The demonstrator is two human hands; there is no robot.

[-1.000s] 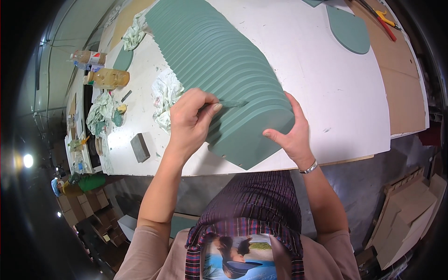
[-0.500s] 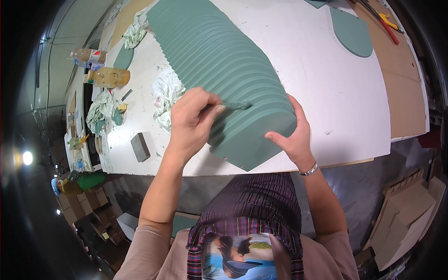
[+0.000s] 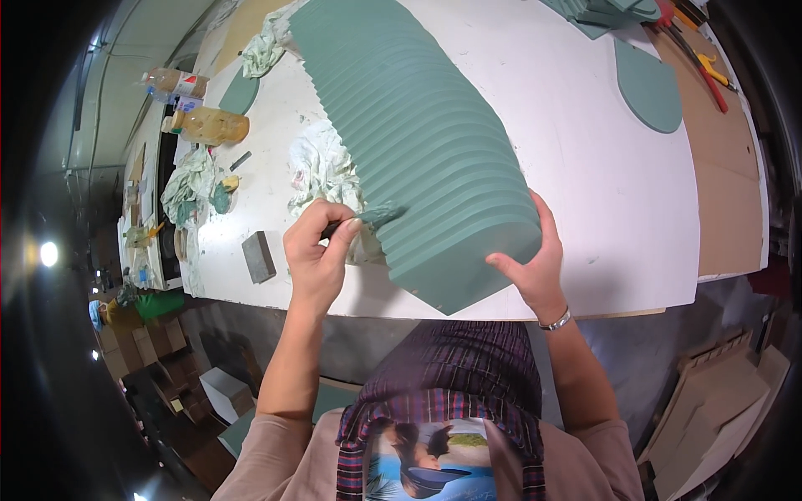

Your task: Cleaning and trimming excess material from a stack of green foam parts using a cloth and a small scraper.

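A long row of flat green panels (image 3: 418, 134) lies fanned out on the white table, each overlapping the one behind, rounded on the right and stepped along the left. My left hand (image 3: 318, 250) is closed on a small brush (image 3: 383, 214) with green-stained bristles; its tip is at the row's left edge and most of its handle is hidden in my fingers. On the nearest panel (image 3: 468, 265) rests the thumb of my right hand (image 3: 539, 263), with the fingers around the right edge, gripping it. A crumpled white cloth (image 3: 322, 163) lies just beyond my left hand.
Left on the table (image 3: 635, 242) are a grey block (image 3: 259, 257), a stained rag (image 3: 189, 185) and a jar of yellowish liquid (image 3: 209, 126). A single panel (image 3: 648, 88) lies far right, beside red-handled pliers (image 3: 700, 71). Cardboard (image 3: 710, 409) leans below the right side.
My left hand has drawn the brush leftward, from the top of the overlapped panels to their left edge. My right hand keeps its grip on the near panel. The view has shifted slightly.
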